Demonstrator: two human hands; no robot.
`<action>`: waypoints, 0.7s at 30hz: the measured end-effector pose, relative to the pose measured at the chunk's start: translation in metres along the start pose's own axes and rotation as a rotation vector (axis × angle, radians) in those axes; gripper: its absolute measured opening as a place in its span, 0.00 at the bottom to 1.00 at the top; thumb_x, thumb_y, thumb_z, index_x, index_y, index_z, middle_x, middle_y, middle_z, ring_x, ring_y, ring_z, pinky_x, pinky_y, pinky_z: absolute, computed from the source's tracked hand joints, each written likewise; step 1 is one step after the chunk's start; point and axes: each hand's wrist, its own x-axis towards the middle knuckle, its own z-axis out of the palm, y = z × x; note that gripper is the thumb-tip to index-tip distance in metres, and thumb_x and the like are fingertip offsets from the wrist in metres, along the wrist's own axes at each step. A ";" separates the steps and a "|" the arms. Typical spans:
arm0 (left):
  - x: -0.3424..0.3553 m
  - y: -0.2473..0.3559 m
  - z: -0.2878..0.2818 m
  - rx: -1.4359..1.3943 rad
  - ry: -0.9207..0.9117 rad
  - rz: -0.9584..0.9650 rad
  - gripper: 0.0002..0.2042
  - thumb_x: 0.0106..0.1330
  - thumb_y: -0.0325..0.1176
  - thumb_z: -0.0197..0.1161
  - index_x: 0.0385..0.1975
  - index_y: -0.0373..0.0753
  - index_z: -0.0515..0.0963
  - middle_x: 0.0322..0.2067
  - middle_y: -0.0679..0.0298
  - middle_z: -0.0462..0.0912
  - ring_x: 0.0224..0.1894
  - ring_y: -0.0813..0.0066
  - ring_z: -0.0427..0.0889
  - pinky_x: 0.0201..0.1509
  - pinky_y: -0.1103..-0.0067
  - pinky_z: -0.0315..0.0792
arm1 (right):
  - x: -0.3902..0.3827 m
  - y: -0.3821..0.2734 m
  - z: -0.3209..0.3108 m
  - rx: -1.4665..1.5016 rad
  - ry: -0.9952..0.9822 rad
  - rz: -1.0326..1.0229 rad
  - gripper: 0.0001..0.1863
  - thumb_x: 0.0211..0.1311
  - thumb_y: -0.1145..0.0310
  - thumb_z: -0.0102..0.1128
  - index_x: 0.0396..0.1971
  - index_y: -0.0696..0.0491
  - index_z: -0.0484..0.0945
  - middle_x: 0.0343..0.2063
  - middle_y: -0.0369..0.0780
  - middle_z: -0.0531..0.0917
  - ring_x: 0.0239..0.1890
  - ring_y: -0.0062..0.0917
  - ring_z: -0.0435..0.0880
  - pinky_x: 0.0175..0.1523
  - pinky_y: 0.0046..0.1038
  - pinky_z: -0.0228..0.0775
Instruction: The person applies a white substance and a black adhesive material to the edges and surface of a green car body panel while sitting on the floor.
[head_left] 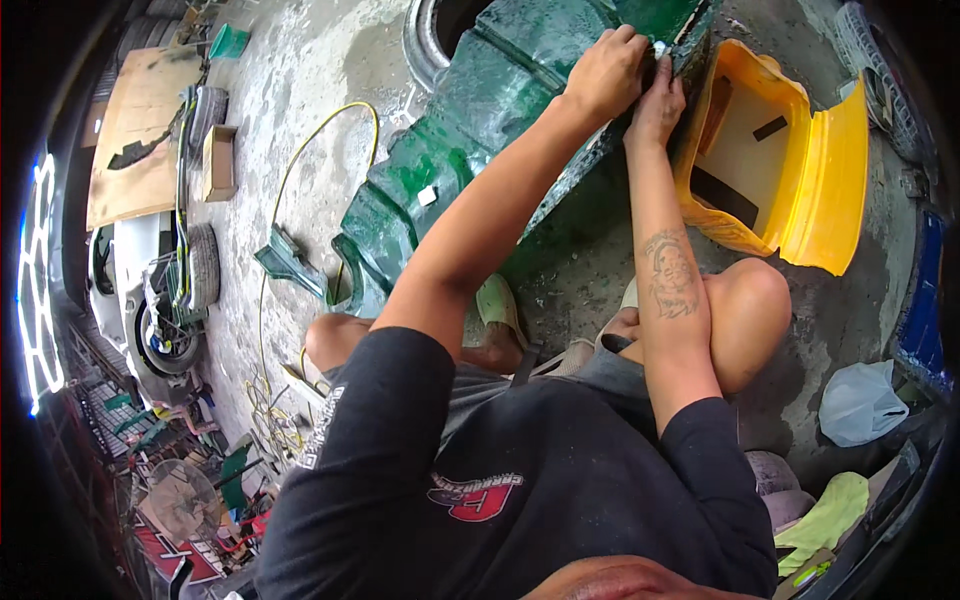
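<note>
A large green moulded panel (430, 150), glossy and ribbed like a vehicle body part, lies in front of me and reaches to the top edge. My left hand (605, 78) is at its far right part, fingers curled down and their tips hidden. Close beside it, my right hand (656, 108) is closed at the panel's edge with the thumb up. A small white piece (660, 48) shows at that thumb's tip, between both hands; its kind is too small to tell. Another small white piece (428, 195) rests on the panel's nearer left part.
A yellow hollow moulded part (822, 180) lies right of my hands. A tyre (428, 50) sits behind the panel. A yellow hose (280, 190) loops across the concrete floor at left. Also around are a cardboard box (219, 163), a white plastic bag (862, 402) and a fan (178, 497).
</note>
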 end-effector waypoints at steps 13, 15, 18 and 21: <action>-0.159 0.032 -0.056 -0.164 0.004 -0.293 0.11 0.62 0.25 0.64 0.44 0.33 0.75 0.36 0.50 0.74 0.38 0.46 0.77 0.39 0.64 0.72 | 0.015 0.014 -0.016 -0.071 0.027 -0.078 0.27 0.71 0.50 0.54 0.48 0.64 0.78 0.43 0.43 0.84 0.40 0.30 0.79 0.48 0.32 0.71; -0.111 0.022 -0.038 -0.194 0.133 -0.255 0.11 0.62 0.28 0.64 0.42 0.32 0.75 0.36 0.47 0.74 0.39 0.43 0.76 0.42 0.60 0.71 | 0.010 0.014 -0.007 -0.092 -0.003 -0.033 0.28 0.70 0.50 0.55 0.49 0.65 0.78 0.44 0.45 0.83 0.43 0.30 0.79 0.48 0.33 0.72; -0.136 0.022 -0.048 -0.194 0.079 -0.318 0.10 0.62 0.29 0.64 0.40 0.32 0.76 0.37 0.47 0.76 0.42 0.43 0.76 0.45 0.60 0.72 | 0.011 0.011 -0.006 -0.161 0.009 0.013 0.29 0.69 0.50 0.56 0.50 0.66 0.77 0.46 0.48 0.82 0.46 0.34 0.80 0.49 0.37 0.74; -0.234 0.036 -0.089 -0.110 0.021 -0.433 0.13 0.60 0.26 0.66 0.45 0.33 0.77 0.40 0.49 0.77 0.45 0.46 0.78 0.47 0.63 0.74 | 0.019 -0.005 -0.020 -0.043 -0.020 0.003 0.34 0.67 0.50 0.58 0.57 0.67 0.71 0.54 0.51 0.78 0.49 0.37 0.80 0.56 0.38 0.72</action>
